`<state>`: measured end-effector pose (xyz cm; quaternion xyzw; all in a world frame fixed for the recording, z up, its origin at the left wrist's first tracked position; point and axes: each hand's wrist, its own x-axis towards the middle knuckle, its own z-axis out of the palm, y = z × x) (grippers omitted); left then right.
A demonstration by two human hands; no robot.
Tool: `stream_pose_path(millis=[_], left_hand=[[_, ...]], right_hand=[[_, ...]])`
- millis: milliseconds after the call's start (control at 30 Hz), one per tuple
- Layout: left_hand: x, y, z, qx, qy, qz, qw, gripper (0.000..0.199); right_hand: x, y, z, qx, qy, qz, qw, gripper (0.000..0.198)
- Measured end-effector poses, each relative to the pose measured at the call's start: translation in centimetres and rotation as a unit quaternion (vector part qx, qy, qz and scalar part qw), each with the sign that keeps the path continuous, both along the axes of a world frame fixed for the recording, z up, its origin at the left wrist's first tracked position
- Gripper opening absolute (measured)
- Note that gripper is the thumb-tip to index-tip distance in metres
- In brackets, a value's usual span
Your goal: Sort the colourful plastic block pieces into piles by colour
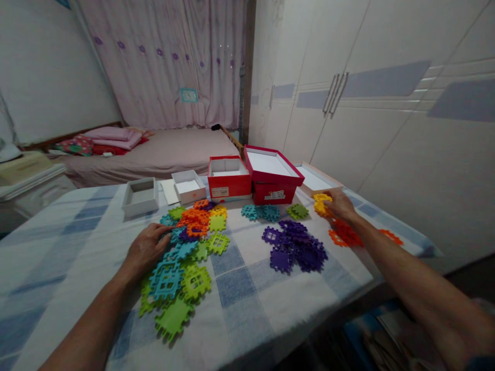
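Note:
My right hand [341,206] is closed on yellow notched plastic building tiles [322,204] at the table's right side. Below it lie orange notched tiles [340,233], partly hidden by my forearm. My left hand [149,246] rests at the left edge of a mixed pile, fingers stretched toward teal tiles [177,236], apparently touching them. That pile also has orange tiles [195,219], lime green tiles [196,282] and a few yellow and purple ones. Purple tiles [297,247] form a separate heap between my hands. Behind them lie teal tiles [266,212] and green tiles [297,211].
Along the table's back stand a grey box [139,208], a white box [191,193], a red box [230,186], a crimson box with its lid askew [274,193] and a shallow pale tray [336,183]. A checked cloth [240,309] covers the table.

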<state>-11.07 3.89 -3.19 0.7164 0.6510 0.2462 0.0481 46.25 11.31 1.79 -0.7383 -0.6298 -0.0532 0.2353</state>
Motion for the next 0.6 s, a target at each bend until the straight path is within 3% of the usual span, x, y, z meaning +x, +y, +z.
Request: stream_pose_path(millis=[133,267,367,500,600], left_hand=[[0.6,-0.4,0.3,-0.001,0.000,0.000,1.000,0.047],[0.9,-0.4,0.1,0.009,0.000,0.008,1.000,0.043],[0.9,-0.3,0.0,0.021,0.004,0.010,1.000,0.040],[0.8,-0.3,-0.1,0.017,0.013,0.006,1.000,0.039],[0.7,-0.2,-0.2,0.011,0.014,0.001,1.000,0.042]], right_hand=[[-0.9,-0.2,-0.1,0.062,-0.032,0.053,0.996,0.031],[-6.3,-1.7,0.9,0.108,0.005,0.169,0.980,0.030],[-13.0,-4.0,1.9,0.062,0.057,0.276,0.958,0.030],[-21.9,-5.5,2.3,-0.053,0.049,0.428,0.901,0.040],[-27.0,-5.2,1.4,-0.098,-0.007,0.447,0.889,0.045]])
